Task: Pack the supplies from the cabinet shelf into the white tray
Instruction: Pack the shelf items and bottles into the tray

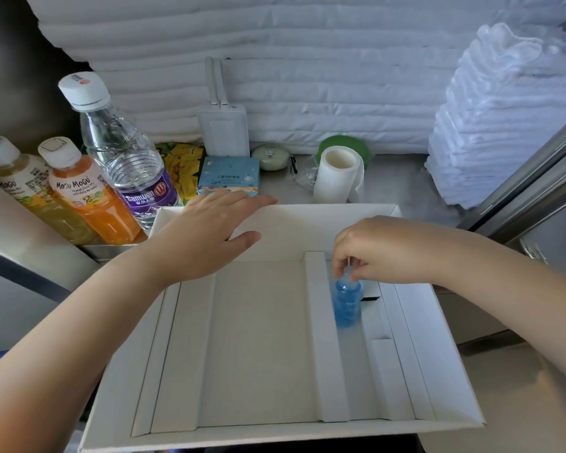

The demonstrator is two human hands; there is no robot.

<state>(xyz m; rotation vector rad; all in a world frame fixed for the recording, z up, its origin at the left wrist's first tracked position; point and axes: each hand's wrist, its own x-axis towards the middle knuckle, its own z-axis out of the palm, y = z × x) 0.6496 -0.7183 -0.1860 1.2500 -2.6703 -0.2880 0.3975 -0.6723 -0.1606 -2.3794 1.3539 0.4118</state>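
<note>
- While the right hand [373,253] pinches its top from above, the small blue bottle [347,302] stands upright directly beneath the fingers, in a narrow compartment of the white tray [258,433].
- Left hand [206,233]: released, fingers straight, above the tray's far rim; blue box [229,174] just beyond its fingertips.

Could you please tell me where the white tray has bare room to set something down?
The white tray's wide middle compartment is bare, left of the raised divider. The narrow channel right of the divider is free in front of the small blue bottle that the right hand pinches. The shelf behind, juice bottles to paper roll, is crowded.
</note>
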